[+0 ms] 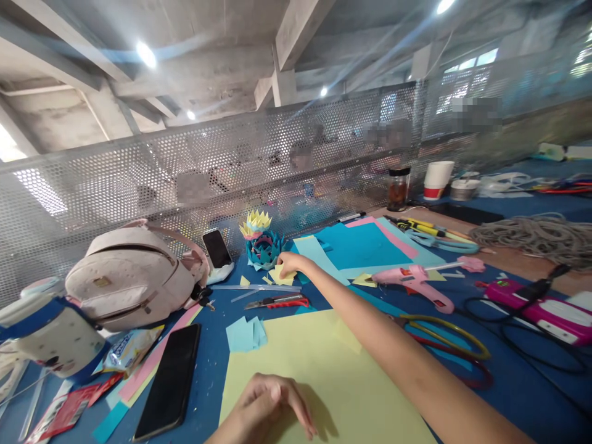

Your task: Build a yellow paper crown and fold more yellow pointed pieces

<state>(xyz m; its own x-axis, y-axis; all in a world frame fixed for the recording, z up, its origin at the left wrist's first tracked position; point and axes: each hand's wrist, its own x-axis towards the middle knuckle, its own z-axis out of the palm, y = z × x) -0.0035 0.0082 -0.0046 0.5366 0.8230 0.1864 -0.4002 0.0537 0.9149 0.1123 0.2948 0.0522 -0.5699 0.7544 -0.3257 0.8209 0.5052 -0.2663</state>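
My right hand (pixel 292 264) stretches across the table to small yellow paper pieces (pixel 285 279). Its fingers are pinched together on one of them, beside a blue paper flower (pixel 264 251) topped with a yellow paper crown of points (pixel 257 223). Near me, my left hand (pixel 271 401) hovers over a large yellow paper sheet (pixel 324 364), its fingers loosely bent and apart with nothing between them. Light-blue paper squares (pixel 246 334) overlap the sheet's far left corner. A red utility knife (pixel 282 301) lies just in front of my right hand.
To the right lie a pink glue gun (pixel 411 279), large scissors (pixel 448 336) and a magenta power strip (pixel 539 308) with black cable. Blue paper sheets (pixel 361 243) are behind. On the left are a backpack (pixel 132 271), phone (pixel 170 379) and cup (pixel 58 339). Perforated metal panels (pixel 208 179) stand behind.
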